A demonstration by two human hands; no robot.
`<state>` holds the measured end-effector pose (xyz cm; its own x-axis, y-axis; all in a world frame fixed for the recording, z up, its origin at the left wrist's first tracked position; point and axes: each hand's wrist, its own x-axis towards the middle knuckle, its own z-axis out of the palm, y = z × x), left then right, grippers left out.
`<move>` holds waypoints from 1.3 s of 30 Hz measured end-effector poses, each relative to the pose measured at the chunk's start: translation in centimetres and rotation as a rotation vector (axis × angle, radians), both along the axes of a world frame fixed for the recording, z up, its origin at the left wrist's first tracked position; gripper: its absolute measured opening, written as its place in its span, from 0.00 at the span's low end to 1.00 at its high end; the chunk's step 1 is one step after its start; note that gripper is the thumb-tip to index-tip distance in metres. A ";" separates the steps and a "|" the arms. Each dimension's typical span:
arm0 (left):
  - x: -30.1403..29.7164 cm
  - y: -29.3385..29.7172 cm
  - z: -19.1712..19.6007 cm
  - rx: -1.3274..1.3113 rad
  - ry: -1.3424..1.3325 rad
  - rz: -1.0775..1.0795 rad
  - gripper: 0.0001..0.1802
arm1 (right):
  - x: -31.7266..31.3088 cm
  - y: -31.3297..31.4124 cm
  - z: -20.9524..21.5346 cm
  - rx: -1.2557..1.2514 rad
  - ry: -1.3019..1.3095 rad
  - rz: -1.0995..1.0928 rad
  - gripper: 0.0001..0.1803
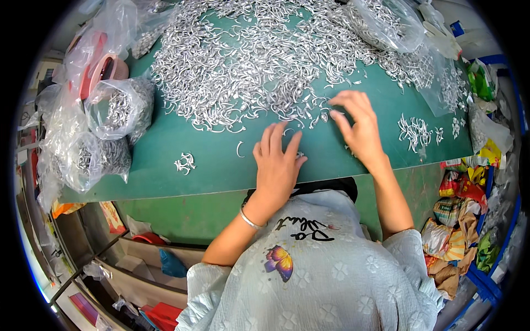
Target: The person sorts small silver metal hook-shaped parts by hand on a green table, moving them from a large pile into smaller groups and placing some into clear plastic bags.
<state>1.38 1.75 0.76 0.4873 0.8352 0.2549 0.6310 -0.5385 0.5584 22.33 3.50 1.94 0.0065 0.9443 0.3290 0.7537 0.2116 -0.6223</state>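
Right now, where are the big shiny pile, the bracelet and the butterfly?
shiny pile (248, 60): head view, middle of the heap.
bracelet (249, 222): head view, band on left wrist.
butterfly (279, 261): head view, its wings.

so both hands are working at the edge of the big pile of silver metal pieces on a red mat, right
Not quite: the mat is green, not red, as the head view shows. The rest holds: the left hand and right hand are both at the near edge of the big pile of silver metal pieces.
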 end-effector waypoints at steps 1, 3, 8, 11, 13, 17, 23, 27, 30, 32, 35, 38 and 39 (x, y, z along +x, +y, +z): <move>0.1 0.3 0.0 -0.005 0.023 0.020 0.23 | -0.4 -0.2 0.2 0.023 -0.076 0.058 0.12; -0.2 0.1 -0.5 -0.018 -0.033 -0.057 0.18 | -1.2 -1.0 0.1 -0.025 -0.213 0.092 0.11; -1.0 -1.6 -1.6 -0.062 -0.175 -0.137 0.16 | -1.8 -2.7 0.0 -0.011 -0.294 0.171 0.08; -0.4 -2.1 -1.6 -0.139 -0.278 -0.064 0.20 | -3.2 -4.0 -0.2 -0.052 -0.294 0.222 0.08; -0.2 -2.1 -1.4 -0.128 -0.279 -0.042 0.22 | -3.6 -4.0 0.4 -0.100 -0.190 0.305 0.08; -0.4 -1.4 -0.9 -0.016 -0.107 -0.137 0.23 | -2.1 -1.2 -0.4 0.027 -0.089 -0.043 0.06; -0.8 -1.1 -1.8 -0.054 -0.120 -0.210 0.21 | -3.9 0.5 -1.0 0.016 -0.344 -0.063 0.06; -0.8 -1.5 -1.9 -0.106 -0.149 -0.115 0.21 | -3.5 -1.7 0.1 -0.022 -0.254 0.046 0.05; 0.0 -1.8 -1.1 -0.055 -0.261 0.034 0.22 | -4.1 -3.4 0.3 -0.094 -0.208 0.269 0.05; 0.1 -1.5 -0.8 -0.033 -0.169 -0.020 0.22 | -3.2 -2.6 -0.3 -0.057 -0.060 0.274 0.06; 0.1 -1.2 -0.9 -0.017 -0.075 -0.096 0.21 | -2.8 -0.2 -0.1 -0.016 -0.113 0.115 0.07; -0.1 -1.3 -1.6 -0.027 -0.084 -0.121 0.19 | -4.0 1.6 -0.9 0.065 -0.279 0.041 0.05; -0.1 -1.3 -1.7 -0.035 -0.099 -0.120 0.18 | -3.9 1.5 -0.9 0.065 -0.277 0.039 0.05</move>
